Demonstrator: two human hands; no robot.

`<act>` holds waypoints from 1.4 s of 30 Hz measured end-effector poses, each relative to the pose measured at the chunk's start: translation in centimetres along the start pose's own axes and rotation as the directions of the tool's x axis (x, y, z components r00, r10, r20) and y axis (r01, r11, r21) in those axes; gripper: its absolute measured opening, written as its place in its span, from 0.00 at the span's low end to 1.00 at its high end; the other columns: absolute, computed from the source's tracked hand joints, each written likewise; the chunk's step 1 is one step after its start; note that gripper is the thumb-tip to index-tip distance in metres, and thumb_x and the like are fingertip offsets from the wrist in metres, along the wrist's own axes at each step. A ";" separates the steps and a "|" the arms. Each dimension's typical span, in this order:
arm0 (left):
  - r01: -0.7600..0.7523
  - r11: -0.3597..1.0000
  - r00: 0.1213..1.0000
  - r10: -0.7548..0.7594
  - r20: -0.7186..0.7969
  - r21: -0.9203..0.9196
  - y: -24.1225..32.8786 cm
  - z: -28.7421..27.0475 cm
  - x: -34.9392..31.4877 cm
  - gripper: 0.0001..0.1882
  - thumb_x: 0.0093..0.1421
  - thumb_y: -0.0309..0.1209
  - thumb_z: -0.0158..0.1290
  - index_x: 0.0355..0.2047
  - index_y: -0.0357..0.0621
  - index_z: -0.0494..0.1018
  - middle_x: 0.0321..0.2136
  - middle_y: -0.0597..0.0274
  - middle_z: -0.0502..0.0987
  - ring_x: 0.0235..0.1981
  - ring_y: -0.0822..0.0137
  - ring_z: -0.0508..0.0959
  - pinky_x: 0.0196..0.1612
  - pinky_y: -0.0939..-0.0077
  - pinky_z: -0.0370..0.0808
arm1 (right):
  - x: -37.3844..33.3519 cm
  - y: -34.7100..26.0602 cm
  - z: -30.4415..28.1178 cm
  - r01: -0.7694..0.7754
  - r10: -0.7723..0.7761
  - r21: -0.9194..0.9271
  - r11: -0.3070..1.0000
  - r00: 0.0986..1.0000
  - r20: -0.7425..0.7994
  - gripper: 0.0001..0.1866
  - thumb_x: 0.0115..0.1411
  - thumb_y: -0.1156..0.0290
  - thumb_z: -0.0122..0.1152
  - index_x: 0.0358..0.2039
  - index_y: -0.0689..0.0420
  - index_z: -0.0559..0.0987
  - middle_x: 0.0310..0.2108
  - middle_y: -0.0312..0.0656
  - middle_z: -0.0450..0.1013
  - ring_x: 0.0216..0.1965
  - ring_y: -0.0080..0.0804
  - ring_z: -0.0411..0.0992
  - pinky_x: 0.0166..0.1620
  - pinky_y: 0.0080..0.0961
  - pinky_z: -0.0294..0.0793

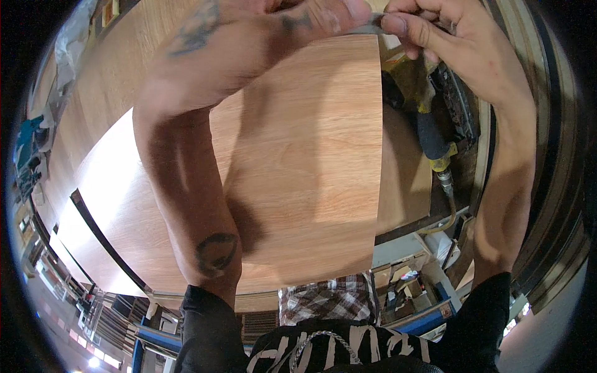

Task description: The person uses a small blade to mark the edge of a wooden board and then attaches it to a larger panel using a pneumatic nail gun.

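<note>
A wood-grain sheet (pixel 305 161) lies flat before me, its straight right edge running away from me. Over its far right corner, my left hand (pixel 317 17) and my right hand (pixel 444 31) come close together. Both are closed, with thumbs pressed on a thin grey piece (pixel 371 26) between them. Its kind cannot be made out, and the fingers cover most of it. The left hand's fingers are partly cut off by the top of the view. Below my right hand, beside the sheet, rests a yellow and black air tool (pixel 429 133) with a hose attached.
A dark narrow strip (pixel 109 239) lies across the left part of the work surface. Clear plastic (pixel 71 46) and a teal tool (pixel 30 146) sit at the far left. Near my right side is an open compartment (pixel 413 292) of small pieces. Layered boards (pixel 559 155) stand at right.
</note>
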State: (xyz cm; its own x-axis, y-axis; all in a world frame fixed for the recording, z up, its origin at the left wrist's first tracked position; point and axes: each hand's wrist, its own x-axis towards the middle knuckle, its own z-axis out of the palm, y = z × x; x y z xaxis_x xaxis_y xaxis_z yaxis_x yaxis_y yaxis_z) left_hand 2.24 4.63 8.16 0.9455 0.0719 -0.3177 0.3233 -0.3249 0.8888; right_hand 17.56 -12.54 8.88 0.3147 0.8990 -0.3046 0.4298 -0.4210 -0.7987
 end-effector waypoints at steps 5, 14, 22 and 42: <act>0.124 0.992 0.992 -0.124 -0.023 0.003 -0.8 -0.2 0.8 0.20 0.64 0.43 0.60 0.39 0.35 0.80 0.26 0.61 0.80 0.27 0.73 0.75 0.32 0.80 0.73 | 0.5 0.8 0.3 0.049 -0.050 0.024 0.999 0.998 0.025 0.13 0.66 0.67 0.62 0.36 0.66 0.80 0.24 0.37 0.76 0.26 0.20 0.72 0.30 0.20 0.72; 0.170 0.985 0.981 -0.165 -0.098 0.039 -0.2 0.6 0.8 0.15 0.64 0.38 0.60 0.38 0.34 0.80 0.23 0.63 0.79 0.24 0.76 0.73 0.28 0.81 0.70 | 0.9 0.6 -0.4 0.086 -0.093 0.073 0.994 0.992 0.086 0.12 0.65 0.67 0.63 0.34 0.65 0.82 0.25 0.37 0.77 0.26 0.20 0.72 0.31 0.21 0.72; 0.071 0.993 0.982 -0.053 -0.182 0.096 -0.9 1.9 1.4 0.15 0.64 0.37 0.60 0.36 0.34 0.81 0.22 0.64 0.78 0.22 0.77 0.71 0.26 0.82 0.69 | 0.8 0.3 -0.5 -0.087 0.086 0.003 0.996 0.991 0.102 0.10 0.65 0.69 0.62 0.32 0.65 0.82 0.22 0.36 0.75 0.24 0.20 0.70 0.32 0.22 0.73; 0.087 0.969 0.963 -0.023 -0.267 0.231 0.4 2.7 1.1 0.11 0.64 0.33 0.59 0.35 0.35 0.81 0.23 0.61 0.80 0.24 0.73 0.75 0.29 0.79 0.72 | 0.7 -3.7 0.5 -0.198 0.205 -0.347 0.917 0.979 -0.016 0.08 0.65 0.74 0.59 0.31 0.64 0.81 0.20 0.39 0.74 0.24 0.24 0.68 0.30 0.28 0.67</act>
State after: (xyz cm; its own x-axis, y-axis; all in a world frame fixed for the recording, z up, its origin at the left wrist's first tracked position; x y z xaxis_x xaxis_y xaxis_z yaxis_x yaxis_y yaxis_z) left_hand 3.27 2.08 7.26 0.9139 0.3288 -0.2381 0.3866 -0.5260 0.7575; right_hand 15.78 -10.29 11.34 0.4100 0.7915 -0.4532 0.6253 -0.6057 -0.4921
